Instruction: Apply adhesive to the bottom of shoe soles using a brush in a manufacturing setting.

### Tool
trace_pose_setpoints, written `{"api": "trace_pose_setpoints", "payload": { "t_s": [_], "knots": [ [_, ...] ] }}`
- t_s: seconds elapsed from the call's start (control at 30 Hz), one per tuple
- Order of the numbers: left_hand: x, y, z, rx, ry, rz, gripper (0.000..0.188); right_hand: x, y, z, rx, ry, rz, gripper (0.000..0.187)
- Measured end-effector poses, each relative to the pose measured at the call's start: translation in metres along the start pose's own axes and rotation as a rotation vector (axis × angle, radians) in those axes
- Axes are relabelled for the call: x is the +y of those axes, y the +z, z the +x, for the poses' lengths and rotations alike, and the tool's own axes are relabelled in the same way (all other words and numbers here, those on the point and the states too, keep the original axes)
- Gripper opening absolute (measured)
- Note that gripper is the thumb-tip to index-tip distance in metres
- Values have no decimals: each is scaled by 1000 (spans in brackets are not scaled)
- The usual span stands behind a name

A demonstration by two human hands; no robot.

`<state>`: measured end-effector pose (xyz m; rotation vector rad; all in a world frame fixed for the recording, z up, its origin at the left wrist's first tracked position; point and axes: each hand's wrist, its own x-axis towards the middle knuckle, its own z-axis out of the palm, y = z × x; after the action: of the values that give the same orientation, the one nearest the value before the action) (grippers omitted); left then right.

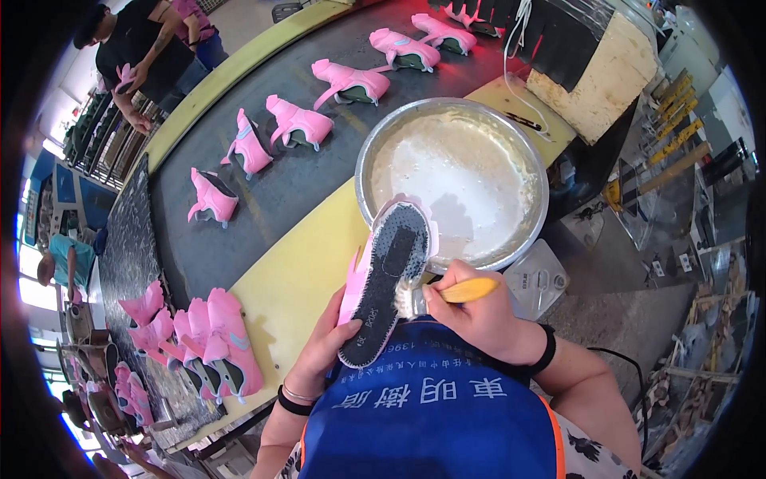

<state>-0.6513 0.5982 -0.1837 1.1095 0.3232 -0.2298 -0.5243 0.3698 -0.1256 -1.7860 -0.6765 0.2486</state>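
My left hand (321,342) grips a pink shoe upper (355,275) by its near end, with its dark, stitched-edged bottom (383,275) facing up. My right hand (477,313) is closed around a brush (471,289) with a yellow handle. The pale bristles touch the right edge of the dark bottom, near its middle. Just beyond the shoe stands a wide metal basin (539,191) holding white liquid (435,176). The toe end of the shoe overlaps the basin's near left rim.
Several pink uppers (297,121) lie spaced along a dark conveyor belt (179,247), up to a box with black strips (578,80). More uppers (227,343) are bunched at lower left. A person in black (144,48) stands across the belt. A clear plastic piece (536,281) sits by the basin.
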Motion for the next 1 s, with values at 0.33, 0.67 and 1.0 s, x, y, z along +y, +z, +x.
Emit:
{"api": "trace_pose_setpoints", "payload": {
  "t_s": [0.33, 0.67, 1.0],
  "knots": [
    [0, -1, 1, -19, 26, 51, 89, 38, -20, 81, 206, 0, -227, 21],
    [0, -2, 3, -19, 14, 99, 91, 16, -15, 35, 163, -196, -235, 18],
    [-14, -15, -12, 62, -154, 274, 65, 18, -37, 9, 102, 230, 383, 13]
  ]
}}
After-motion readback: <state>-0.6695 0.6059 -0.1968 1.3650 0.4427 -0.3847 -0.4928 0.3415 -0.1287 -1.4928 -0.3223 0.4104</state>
